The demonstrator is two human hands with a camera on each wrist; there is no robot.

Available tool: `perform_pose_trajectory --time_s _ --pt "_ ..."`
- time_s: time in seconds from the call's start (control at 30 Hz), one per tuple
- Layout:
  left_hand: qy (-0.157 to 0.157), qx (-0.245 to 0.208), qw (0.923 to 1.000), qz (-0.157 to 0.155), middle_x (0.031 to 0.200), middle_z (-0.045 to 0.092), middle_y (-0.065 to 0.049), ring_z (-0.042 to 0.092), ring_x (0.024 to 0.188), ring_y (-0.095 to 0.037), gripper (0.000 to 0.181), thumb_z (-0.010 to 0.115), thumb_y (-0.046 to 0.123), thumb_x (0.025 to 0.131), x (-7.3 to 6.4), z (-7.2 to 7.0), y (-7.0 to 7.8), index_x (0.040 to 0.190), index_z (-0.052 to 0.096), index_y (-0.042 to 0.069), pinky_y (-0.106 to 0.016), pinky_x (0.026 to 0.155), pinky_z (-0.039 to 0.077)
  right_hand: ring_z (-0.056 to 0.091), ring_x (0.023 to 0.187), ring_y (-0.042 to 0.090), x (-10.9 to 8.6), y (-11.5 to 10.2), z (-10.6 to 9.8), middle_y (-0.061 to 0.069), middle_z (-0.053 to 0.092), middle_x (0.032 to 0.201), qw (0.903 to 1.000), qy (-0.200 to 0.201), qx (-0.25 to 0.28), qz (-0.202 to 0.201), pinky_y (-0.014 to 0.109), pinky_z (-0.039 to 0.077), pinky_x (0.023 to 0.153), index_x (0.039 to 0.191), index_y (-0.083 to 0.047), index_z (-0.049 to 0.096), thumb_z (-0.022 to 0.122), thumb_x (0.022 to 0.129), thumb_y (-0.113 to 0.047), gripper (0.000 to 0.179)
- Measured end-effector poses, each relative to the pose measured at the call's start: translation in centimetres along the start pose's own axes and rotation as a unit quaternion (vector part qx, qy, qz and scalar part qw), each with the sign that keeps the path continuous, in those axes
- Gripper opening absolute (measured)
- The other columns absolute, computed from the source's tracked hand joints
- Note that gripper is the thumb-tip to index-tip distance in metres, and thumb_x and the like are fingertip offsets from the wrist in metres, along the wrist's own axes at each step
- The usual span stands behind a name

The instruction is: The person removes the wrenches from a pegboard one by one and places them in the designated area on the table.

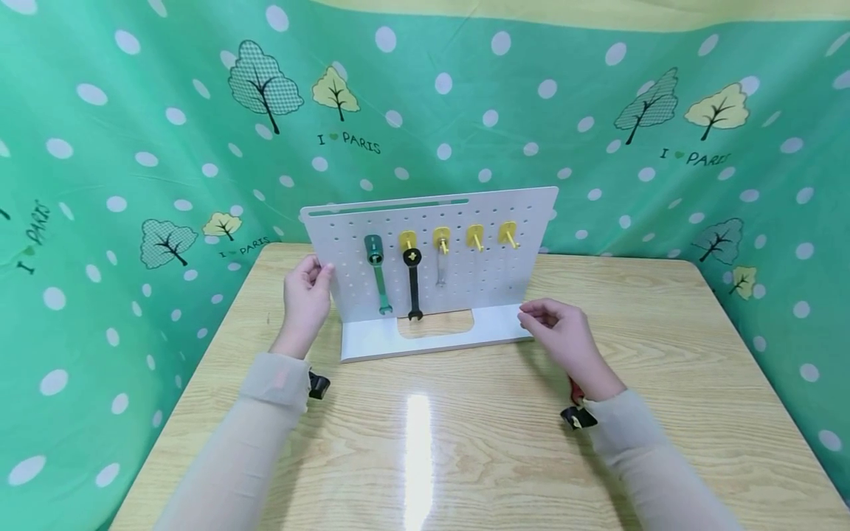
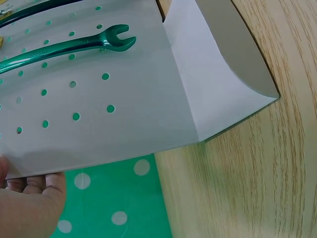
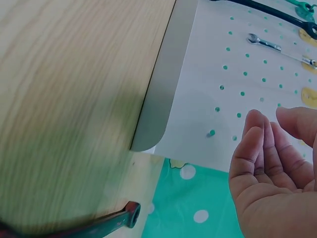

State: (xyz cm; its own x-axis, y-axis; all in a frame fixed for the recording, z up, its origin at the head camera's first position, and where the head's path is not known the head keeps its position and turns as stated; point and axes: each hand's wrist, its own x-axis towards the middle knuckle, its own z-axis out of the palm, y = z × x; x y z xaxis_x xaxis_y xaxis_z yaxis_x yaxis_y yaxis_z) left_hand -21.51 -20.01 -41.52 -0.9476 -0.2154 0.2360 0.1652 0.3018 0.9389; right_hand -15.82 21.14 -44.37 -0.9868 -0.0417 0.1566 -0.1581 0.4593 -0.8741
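Note:
A white pegboard stand [image 1: 425,295] stands upright on the table. My left hand [image 1: 308,295] pinches its left edge, thumb in front and fingers behind, as the left wrist view [image 2: 32,203] shows. A green wrench [image 1: 380,284], a black wrench [image 1: 414,284] and a small silver wrench [image 1: 441,273] hang from its hooks. Two more yellow hooks [image 1: 475,237] to their right carry nothing. My right hand [image 1: 558,332] is by the right end of the base, fingers loosely bent and holding nothing; whether it touches the base I cannot tell.
A red-and-dark tool [image 3: 116,218] lies on the wooden table [image 1: 491,428], partly hidden under my right wrist in the head view. Green dotted cloth [image 1: 425,96] hangs behind the table and at both sides.

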Motion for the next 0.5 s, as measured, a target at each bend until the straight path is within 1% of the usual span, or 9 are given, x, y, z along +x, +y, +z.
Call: perform_pose_trajectory --time_s 0.13,0.27,0.5 --pt "-0.002 0.0 1.0 -0.003 0.116 0.07 -0.019 0.063 0.095 -0.021 0.025 0.052 0.013 0.108 -0.1 -0.1 0.1 0.123 0.064 -0.004 -0.027 0.078 0.051 0.068 0.085 0.022 0.2 -0.4 0.4 0.011 0.072 0.096 1.0 -0.002 -0.002 0.002 0.021 0.054 0.072 0.109 0.0 0.074 0.074 0.096 -0.017 0.021" --pt "-0.004 -0.002 1.0 0.003 0.116 0.07 -0.019 0.063 0.094 -0.021 0.026 0.052 0.013 0.108 -0.1 -0.1 0.1 0.123 0.064 -0.004 -0.031 0.079 0.052 0.068 0.086 0.021 0.4 -0.6 0.9 0.009 0.072 0.097 1.0 -0.005 -0.004 0.001 0.022 0.055 0.072 0.108 -0.002 0.074 0.075 0.096 -0.015 0.018" --pt "-0.001 -0.003 1.0 0.005 0.114 0.071 -0.019 0.061 0.09 -0.021 0.025 0.053 0.014 0.108 -0.1 -0.1 0.1 0.121 0.064 -0.004 -0.024 0.073 0.049 0.068 0.086 0.021 0.7 -1.2 1.6 0.008 0.072 0.096 0.9999 -0.01 -0.002 -0.012 0.023 0.055 0.072 0.108 -0.003 0.074 0.075 0.096 -0.014 0.017"
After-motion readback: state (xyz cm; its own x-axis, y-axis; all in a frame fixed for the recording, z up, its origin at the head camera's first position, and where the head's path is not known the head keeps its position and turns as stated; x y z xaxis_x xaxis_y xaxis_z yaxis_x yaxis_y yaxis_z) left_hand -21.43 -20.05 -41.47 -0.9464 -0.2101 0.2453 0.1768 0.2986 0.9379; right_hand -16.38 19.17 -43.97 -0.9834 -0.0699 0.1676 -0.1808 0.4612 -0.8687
